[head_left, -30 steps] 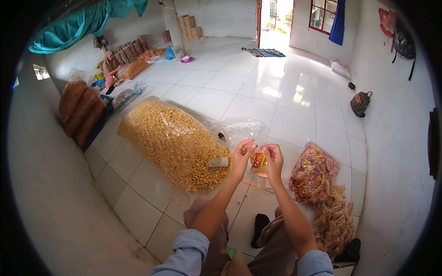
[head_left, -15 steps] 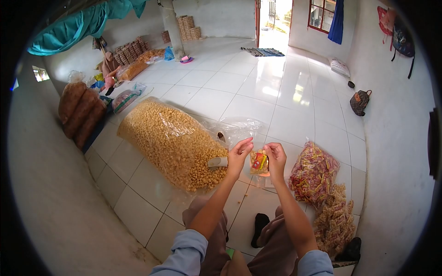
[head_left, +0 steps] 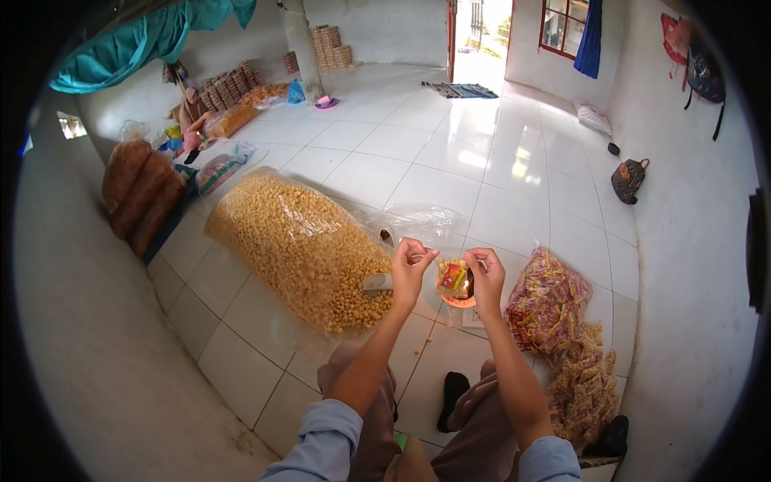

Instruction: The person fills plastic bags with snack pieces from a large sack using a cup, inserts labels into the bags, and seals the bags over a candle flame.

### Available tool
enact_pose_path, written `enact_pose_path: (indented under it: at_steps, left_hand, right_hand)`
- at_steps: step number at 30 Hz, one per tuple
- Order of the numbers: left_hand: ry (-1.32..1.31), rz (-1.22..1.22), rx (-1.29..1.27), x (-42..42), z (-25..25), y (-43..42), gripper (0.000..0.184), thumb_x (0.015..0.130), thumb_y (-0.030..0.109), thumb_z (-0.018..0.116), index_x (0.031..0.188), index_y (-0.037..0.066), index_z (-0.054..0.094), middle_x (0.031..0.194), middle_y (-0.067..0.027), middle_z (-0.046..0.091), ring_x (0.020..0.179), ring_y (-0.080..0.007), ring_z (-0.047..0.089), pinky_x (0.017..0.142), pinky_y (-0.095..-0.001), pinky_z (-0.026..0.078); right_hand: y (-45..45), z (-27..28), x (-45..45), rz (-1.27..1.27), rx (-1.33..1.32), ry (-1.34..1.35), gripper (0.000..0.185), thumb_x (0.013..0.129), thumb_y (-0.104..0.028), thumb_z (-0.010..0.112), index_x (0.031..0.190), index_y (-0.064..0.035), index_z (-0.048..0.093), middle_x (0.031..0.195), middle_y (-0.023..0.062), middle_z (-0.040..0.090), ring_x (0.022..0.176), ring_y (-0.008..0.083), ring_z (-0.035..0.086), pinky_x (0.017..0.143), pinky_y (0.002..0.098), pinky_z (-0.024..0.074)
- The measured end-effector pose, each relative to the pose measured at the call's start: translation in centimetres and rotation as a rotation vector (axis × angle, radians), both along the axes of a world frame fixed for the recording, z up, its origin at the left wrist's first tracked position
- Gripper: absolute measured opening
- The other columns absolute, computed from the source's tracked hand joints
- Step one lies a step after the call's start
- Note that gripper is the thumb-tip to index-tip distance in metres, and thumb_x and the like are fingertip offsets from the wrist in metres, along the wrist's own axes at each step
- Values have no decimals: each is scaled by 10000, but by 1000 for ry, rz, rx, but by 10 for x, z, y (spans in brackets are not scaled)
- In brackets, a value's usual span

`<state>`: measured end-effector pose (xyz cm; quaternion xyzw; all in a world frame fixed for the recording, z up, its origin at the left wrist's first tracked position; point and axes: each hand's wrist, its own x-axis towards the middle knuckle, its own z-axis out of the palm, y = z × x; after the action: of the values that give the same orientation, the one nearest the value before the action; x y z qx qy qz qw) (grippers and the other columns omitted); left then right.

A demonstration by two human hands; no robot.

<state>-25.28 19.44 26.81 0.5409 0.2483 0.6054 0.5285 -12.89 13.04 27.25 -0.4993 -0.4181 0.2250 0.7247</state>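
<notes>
A small transparent snack packet (head_left: 452, 278) with a red and yellow label and pale yellow pieces inside hangs between my hands. My left hand (head_left: 409, 271) is closed in a pinch at the packet's upper left edge. On the other side, my right hand (head_left: 487, 281) pinches its upper right corner. Just under the packet shows a glowing orange round thing (head_left: 459, 303), partly covered, whose kind I cannot make out. To the left lies a large transparent bag of yellow puffed snacks (head_left: 281, 233), its mouth towards me. A white scoop (head_left: 377, 282) rests in the snacks there.
At right are a bag of red and yellow packets (head_left: 548, 301) and a heap of filled packets (head_left: 585, 386). Brown sacks (head_left: 144, 193) lean by the left wall. Another person (head_left: 191, 120) sits at the back left. A backpack (head_left: 628, 180) lies by the right wall.
My left hand has shifted slightly left and its fingers have closed to a pinch. My right hand has moved a little right and down, and more of the orange thing shows.
</notes>
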Motion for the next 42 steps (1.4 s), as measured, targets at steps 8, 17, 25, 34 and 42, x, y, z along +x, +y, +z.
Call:
enact_pose_path:
  at_steps: [8, 17, 25, 34, 42]
  left_hand:
    - [296, -46, 12, -9, 12, -4, 174, 765, 13, 619, 884, 48, 497, 828, -16, 573, 730, -61, 535, 620, -196, 419]
    - [181, -147, -20, -6, 8, -4, 348, 781, 20, 600, 1057, 73, 395, 904, -70, 576, 879, -112, 551, 688, -226, 452]
    - [174, -153, 7, -3, -4, 4, 285, 780, 20, 600, 1003, 62, 427, 862, -41, 554, 809, -94, 548, 644, -217, 459]
    - [316, -84, 40, -11, 14, -1, 92, 768, 49, 625, 836, 1, 585, 800, -21, 596, 706, -62, 535, 597, -195, 443]
    - [477, 86, 307, -16, 18, -3, 100, 745, 65, 635, 830, 13, 629, 761, -65, 610, 662, -140, 552, 590, -246, 447]
  right_hand:
    - [0, -4, 5, 18, 64, -29, 79, 791, -6, 580, 842, -15, 521, 761, 21, 554, 680, 59, 517, 606, 192, 422]
    - [-2, -2, 6, 37, 42, -21, 67, 803, -10, 568, 848, -8, 519, 776, 24, 551, 686, 60, 516, 590, 187, 422]
    - [-5, 3, 5, 29, -8, -24, 65, 803, -15, 572, 858, 13, 553, 798, 35, 574, 706, 71, 533, 619, 192, 433]
    - [-5, 2, 13, -6, -27, -186, 124, 748, 1, 603, 867, -11, 637, 783, 50, 592, 688, 96, 566, 632, 216, 450]
    - [-9, 11, 12, -137, -22, -572, 141, 713, -20, 628, 854, -20, 634, 763, 72, 559, 692, 173, 549, 621, 268, 448]
